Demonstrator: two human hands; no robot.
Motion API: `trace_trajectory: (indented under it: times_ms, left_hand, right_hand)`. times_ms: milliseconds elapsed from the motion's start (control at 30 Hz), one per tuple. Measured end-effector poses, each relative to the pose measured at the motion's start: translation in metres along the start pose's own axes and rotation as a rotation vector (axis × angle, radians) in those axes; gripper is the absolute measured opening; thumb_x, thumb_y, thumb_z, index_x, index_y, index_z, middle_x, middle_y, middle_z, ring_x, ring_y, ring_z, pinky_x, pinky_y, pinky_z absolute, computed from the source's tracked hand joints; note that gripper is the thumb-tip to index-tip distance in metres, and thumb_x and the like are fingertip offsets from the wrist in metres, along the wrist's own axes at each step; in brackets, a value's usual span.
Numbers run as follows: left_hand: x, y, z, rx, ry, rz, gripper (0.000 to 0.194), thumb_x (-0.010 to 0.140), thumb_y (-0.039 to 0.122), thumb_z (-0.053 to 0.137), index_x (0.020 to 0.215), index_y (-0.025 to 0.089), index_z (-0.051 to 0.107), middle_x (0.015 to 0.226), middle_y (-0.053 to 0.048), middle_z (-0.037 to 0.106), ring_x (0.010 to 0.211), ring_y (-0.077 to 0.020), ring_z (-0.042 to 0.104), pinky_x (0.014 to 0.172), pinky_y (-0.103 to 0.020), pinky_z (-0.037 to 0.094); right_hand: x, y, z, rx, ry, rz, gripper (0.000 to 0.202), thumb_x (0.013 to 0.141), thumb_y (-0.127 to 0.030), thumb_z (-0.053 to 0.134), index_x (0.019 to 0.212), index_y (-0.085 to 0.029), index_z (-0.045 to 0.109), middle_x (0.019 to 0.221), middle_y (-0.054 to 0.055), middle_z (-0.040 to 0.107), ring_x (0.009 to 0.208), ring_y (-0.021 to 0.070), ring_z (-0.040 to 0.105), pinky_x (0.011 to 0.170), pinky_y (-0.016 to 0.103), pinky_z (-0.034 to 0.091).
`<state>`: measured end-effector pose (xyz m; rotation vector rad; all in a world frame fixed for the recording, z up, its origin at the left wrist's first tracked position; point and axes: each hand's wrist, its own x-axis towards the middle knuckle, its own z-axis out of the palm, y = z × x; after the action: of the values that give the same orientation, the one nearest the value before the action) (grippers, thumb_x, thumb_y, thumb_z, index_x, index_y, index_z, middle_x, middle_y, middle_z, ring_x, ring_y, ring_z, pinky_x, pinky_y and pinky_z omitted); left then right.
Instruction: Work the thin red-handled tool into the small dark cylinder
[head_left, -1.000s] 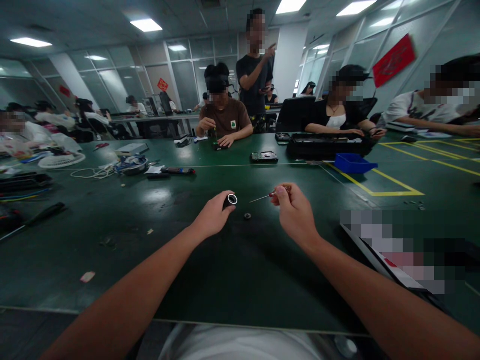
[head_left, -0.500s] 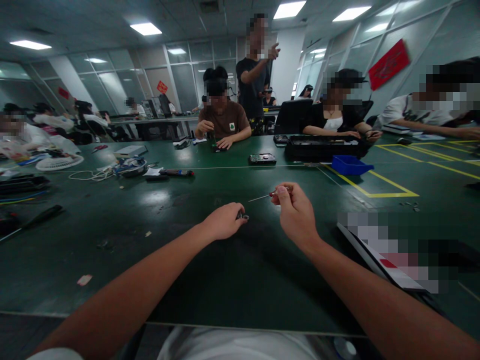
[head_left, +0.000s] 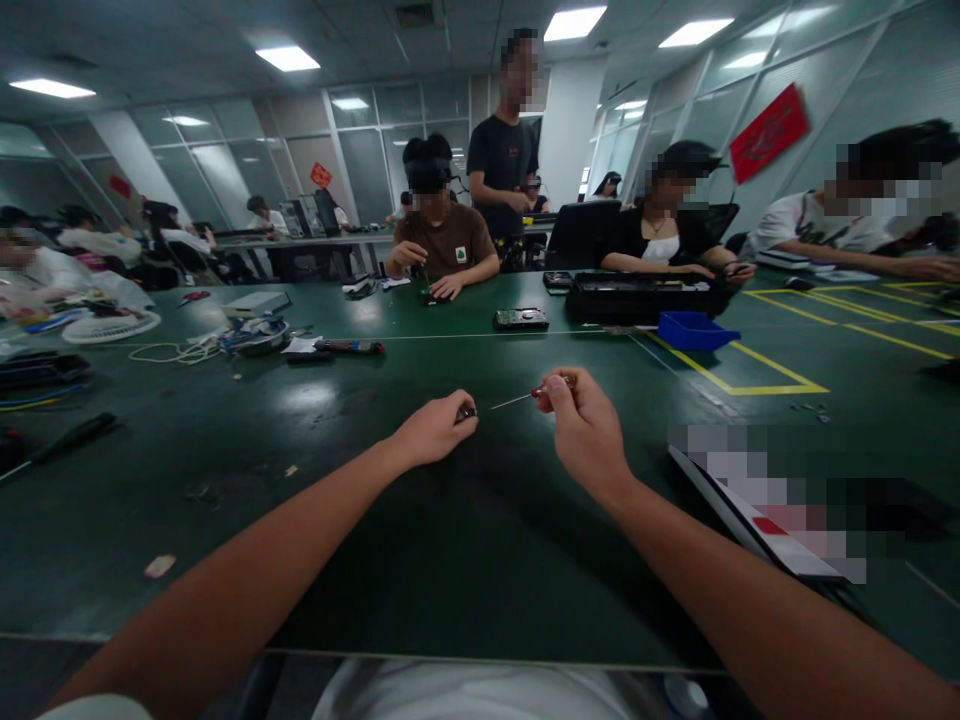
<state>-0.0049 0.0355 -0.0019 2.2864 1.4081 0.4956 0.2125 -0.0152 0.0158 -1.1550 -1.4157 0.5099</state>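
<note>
My right hand (head_left: 589, 425) is closed around the handle of a screwdriver (head_left: 512, 401), whose thin metal shaft points left. Fingers bent, my left hand (head_left: 439, 427) grips a small dark metallic part (head_left: 466, 412). Most of that part is hidden by the fingers, so its kind does not show. The screwdriver tip is a short way to the right of the part, apart from it. Both hands are over the green tabletop (head_left: 420, 560).
Farther back lie a hard drive (head_left: 521, 318), a blue tray (head_left: 694, 330) and a long black casing (head_left: 645, 297). Cables (head_left: 255, 335) and a dark tool (head_left: 349, 347) are at the left. A person (head_left: 442, 240) works opposite; another person (head_left: 504, 160) stands behind.
My left hand has moved slightly left and turned, with the metallic part now more upright. The screwdriver has shifted a little left. The standing person has lowered a raised arm.
</note>
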Motion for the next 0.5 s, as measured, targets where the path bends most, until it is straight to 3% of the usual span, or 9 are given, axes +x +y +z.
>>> trace_trajectory:
  times_ms: [167,333,500]
  left_hand:
    - [0.001,-0.031,-0.034,-0.484,0.256,-0.211,0.021,0.086,0.028,0.055,0.104,0.017,0.056,0.09,-0.004,0.065,0.067,-0.0131,0.056,0.059,-0.025,0.041]
    - [-0.023,-0.069,-0.08,-0.829,0.521,-0.359,0.029,0.084,0.022,0.055,0.112,0.017,0.057,0.087,-0.001,0.059,0.06,-0.0087,0.05,0.049,-0.02,0.032]
    - [-0.069,-0.105,-0.129,-0.779,0.725,-0.502,0.01,0.087,0.021,0.048,0.094,0.014,0.051,0.077,0.002,0.051,0.058,-0.0075,0.047,0.051,-0.019,0.035]
  right_hand:
    - [0.0,-0.001,-0.001,0.024,-0.022,0.011,0.026,0.098,-0.045,0.046,0.096,-0.022,0.059,0.083,0.004,0.067,0.077,0.0211,0.064,0.074,0.038,0.049]
    - [-0.001,-0.001,0.0,0.043,-0.017,0.018,0.025,0.098,-0.045,0.047,0.096,-0.023,0.059,0.083,0.004,0.068,0.078,0.0214,0.065,0.074,0.037,0.049]
    - [-0.001,0.001,0.001,0.014,-0.025,0.008,0.027,0.098,-0.046,0.046,0.095,-0.023,0.059,0.081,0.004,0.068,0.077,0.0218,0.065,0.073,0.037,0.048]
